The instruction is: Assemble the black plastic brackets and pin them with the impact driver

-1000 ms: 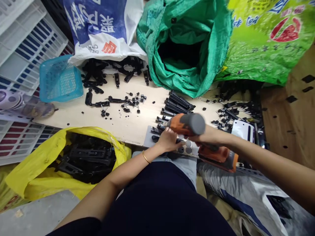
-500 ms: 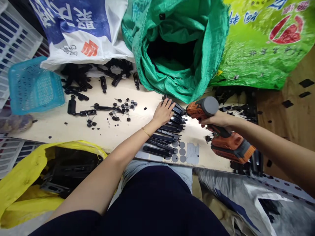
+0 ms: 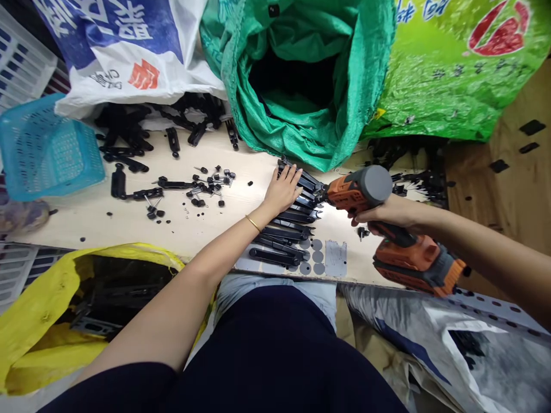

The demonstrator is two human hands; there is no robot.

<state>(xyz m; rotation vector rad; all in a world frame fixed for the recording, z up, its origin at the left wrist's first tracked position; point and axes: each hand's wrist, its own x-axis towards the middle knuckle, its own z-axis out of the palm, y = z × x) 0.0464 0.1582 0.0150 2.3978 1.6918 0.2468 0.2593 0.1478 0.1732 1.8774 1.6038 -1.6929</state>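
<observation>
My right hand grips the handle of an orange and grey cordless drill, whose nose points left at a row of black plastic bars laid side by side on the wooden board. My left hand lies flat with fingers stretched out on the far end of that row, close to the drill tip. A grey metal plate with round holes sits at the board's near edge under the bars.
Loose black screws and small parts lie left of my left hand. A blue basket stands far left. An open green sack is behind, a white-blue sack and a light green sack beside it. A yellow bag of black parts sits near left.
My left hand moved from the near edge of the board out onto the far end of the bar row. The drill swung right and now points at the bars.
</observation>
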